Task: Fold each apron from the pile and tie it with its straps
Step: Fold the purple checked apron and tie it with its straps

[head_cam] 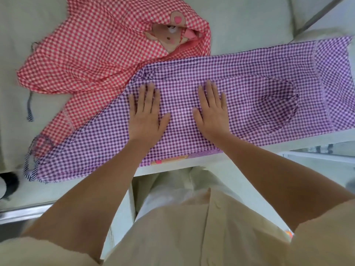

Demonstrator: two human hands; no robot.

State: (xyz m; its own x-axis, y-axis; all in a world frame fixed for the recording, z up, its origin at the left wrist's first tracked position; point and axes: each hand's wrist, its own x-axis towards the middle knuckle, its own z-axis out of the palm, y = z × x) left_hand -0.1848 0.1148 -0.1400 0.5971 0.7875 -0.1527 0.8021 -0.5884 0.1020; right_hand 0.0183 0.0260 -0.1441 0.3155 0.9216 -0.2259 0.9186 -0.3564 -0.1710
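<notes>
We have the long purple-and-white gingham cloth apron [249, 89] laid across the white counter [249, 25] as a lengthwise-folded band, running from the near left corner to the far right edge. Its left end overlaps the crumpled red-and-white gingham apron with a bear patch [86, 50] behind it.

We judge the step in hand to be flattening this fold before the next one. To do it well, we press down and sweep outward from the middle toward both ends, so trapped air and wrinkles leave through the open ends and do not bunch under our palms. We keep the near and far long edges parallel, since a crooked band makes a lopsided bundle. We also watch the rounded gingham pocket [276, 106] on the right, which makes a thicker patch that may resist lying flat. We cannot make out the purple apron's straps for certain, so we should find them before folding further. A navy-and-white striped strap [29, 109] pokes out beside the red apron and looks to belong to another piece.

Our left hand [146, 114] lies palm-down on the purple band, fingers straight and slightly spread, gripping nothing. Our right hand [212, 112] lies the same way just beside it, flat on the cloth, with a strip of fabric between the two thumbs.
</notes>
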